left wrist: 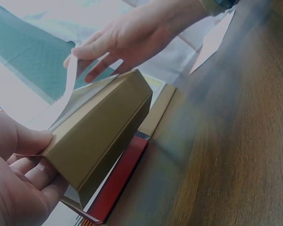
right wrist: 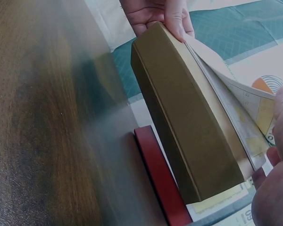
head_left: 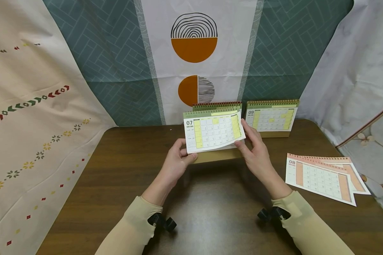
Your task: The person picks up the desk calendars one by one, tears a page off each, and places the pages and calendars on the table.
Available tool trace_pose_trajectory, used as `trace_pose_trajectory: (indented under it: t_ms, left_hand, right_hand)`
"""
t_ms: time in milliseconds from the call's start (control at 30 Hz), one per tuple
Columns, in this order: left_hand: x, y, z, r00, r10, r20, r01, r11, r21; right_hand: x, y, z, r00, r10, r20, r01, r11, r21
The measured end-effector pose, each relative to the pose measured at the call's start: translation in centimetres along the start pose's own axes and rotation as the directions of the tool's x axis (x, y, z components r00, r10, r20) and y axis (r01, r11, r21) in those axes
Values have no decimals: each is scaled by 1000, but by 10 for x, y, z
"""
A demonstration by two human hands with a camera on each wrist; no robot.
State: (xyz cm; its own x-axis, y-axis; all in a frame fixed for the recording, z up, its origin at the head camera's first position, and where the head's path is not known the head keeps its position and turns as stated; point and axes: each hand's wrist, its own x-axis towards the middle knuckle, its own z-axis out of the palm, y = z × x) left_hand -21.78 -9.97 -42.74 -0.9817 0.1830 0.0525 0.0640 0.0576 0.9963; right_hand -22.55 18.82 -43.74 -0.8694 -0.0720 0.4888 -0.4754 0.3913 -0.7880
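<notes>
My left hand (head_left: 175,161) grips the lower left corner of a desk calendar (head_left: 221,154) with a gold-brown base, thumb in front and fingers behind. Its green-topped page (head_left: 210,129) shows 07. At the lower right, my right hand (head_left: 256,157) pinches that page's corner between thumb and fingers. The page curls away from the sheets below, as the right wrist view also shows. Both wrist views show the calendar's base (right wrist: 179,113) tilted and raised. Close behind stands another desk calendar with a red base (left wrist: 120,174), mostly hidden in the head view.
A green-topped desk calendar (head_left: 271,118) showing 09 stands at the back right. Two loose orange calendar sheets (head_left: 320,180) overlap on the right of the wooden table (head_left: 121,191), the upper one marked 08. Patterned cloths (head_left: 115,53) hang behind and at both sides.
</notes>
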Motion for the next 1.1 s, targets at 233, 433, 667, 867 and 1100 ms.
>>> trace_pose_trajectory:
  t_ms: [233,433,667,867,1100]
  left_hand:
    - [0,1,0,1000,-8,22,8,1000,10]
    - [-1,1,1,1000,-5,17,5,1000,7]
    - [-1,0,1,1000,-3,22,3,1000,2]
    - [-1,0,1,1000,-8,20,8,1000,6]
    - [-1,1,1,1000,-6,22,6,1000,6]
  right_hand:
    - [1,-2,0,1000,-13,-16,14,999,46]
    - [1,-1,1,1000,0,-22,2,996,94]
    - [1,0,2,999,4,-38,1,991,133]
    - [1,0,2,999,15,-38,-10,992,127]
    - [0,0,1,999,27,-27,-24,992,124]
